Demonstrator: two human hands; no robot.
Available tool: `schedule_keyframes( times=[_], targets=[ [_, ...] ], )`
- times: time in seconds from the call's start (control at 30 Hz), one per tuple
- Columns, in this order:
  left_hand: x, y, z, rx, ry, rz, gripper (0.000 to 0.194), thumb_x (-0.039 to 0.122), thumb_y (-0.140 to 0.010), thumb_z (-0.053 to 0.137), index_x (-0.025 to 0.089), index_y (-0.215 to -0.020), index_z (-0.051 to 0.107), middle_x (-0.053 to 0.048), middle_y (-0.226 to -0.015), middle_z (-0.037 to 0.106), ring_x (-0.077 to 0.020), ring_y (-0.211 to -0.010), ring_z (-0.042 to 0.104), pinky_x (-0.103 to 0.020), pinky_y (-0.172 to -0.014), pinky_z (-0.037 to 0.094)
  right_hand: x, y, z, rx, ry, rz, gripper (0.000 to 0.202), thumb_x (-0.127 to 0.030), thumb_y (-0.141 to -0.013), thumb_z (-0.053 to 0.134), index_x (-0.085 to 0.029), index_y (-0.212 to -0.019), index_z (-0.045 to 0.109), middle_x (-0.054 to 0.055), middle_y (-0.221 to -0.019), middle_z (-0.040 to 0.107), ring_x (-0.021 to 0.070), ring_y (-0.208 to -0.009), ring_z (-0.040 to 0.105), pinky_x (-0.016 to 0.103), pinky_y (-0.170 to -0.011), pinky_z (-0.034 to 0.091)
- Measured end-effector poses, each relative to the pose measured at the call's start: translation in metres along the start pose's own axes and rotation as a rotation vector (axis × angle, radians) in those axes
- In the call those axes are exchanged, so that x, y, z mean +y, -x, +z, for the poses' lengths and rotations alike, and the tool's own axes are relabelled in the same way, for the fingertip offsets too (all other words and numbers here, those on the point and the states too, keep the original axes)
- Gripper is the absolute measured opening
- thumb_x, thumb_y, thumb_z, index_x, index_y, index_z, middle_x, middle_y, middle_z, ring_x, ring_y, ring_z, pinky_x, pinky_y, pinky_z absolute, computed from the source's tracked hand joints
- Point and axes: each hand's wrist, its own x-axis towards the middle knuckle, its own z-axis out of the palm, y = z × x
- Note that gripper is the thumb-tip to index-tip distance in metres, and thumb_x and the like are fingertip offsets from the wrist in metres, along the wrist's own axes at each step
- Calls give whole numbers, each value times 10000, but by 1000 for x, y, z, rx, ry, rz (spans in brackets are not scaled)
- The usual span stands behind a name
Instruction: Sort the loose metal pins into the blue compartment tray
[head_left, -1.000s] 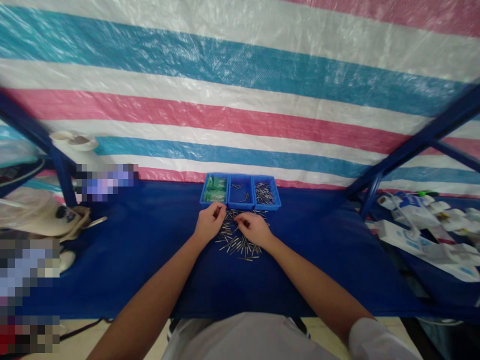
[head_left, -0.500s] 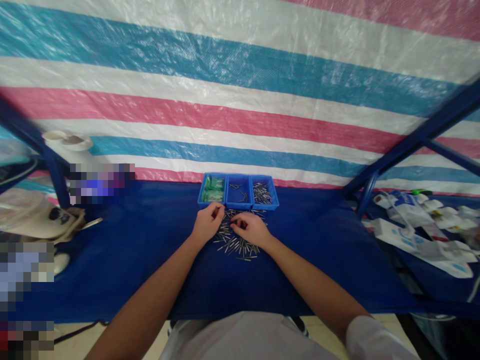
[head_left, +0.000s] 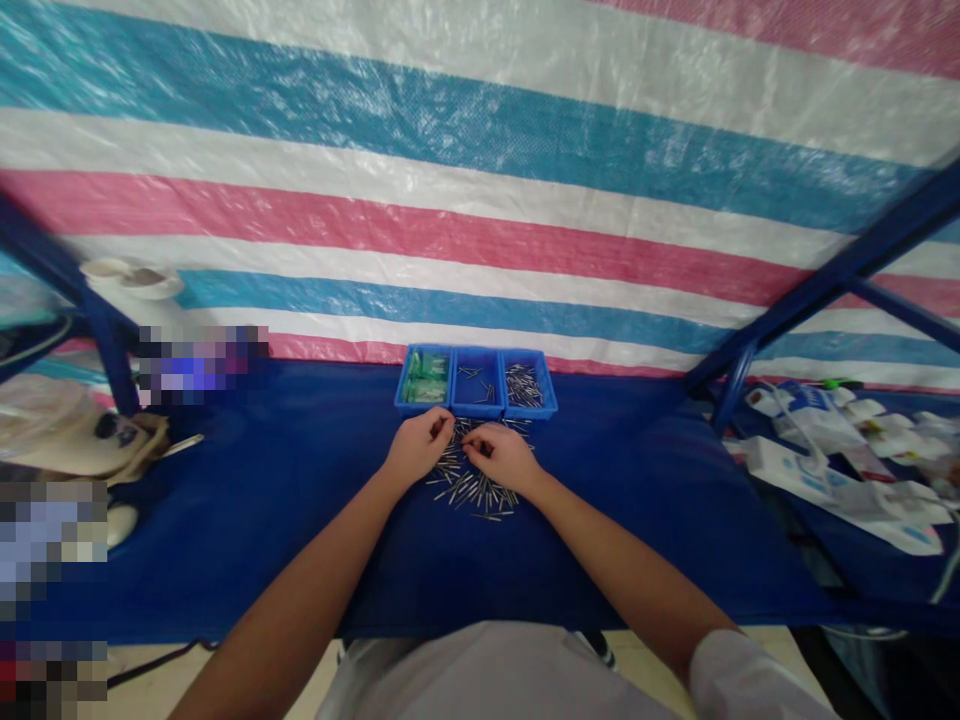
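Left hand (head_left: 417, 446) and right hand (head_left: 508, 460) loosely curled, any hold too small to tell | slim metal pins (head_left: 480, 492) strewn between, toward 6 o'clock, on blue desk (head_left: 637, 490) | blue bins (head_left: 477, 411) at 12 o'clock

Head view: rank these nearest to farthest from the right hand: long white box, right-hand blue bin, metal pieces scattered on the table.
1. Scattered metal pieces: on the table, around the right hand.
2. Right-hand blue bin: beyond the hand, toward the striped sheet.
3. Long white box: well off to the right.
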Motion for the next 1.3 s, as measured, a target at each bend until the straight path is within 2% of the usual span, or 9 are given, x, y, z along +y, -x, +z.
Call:
schedule_keyframes(
  times=[1.03,1.3],
  targets=[
    [-2,0,-1,-20,3,-4,262,395,-912,453,202,-888,628,38,-652,588,-109,-577,519,-230,-587,381,-1,0,-1,26,-9,-32,106,-150,-809,626,-189,-890,683,-3,-711,631,122,-668,545,253,-676,424],
    [-3,0,0,-12,20,6,262,395,-910,457,200,-883,630,41,-639,584,-106,-568,517,-226,-579,382,0,0,0,108,-44,-3,131,-116,-801,599,-182,-880,678,33,-866,636,118,-703,554,257,-698,463]
  ],
)
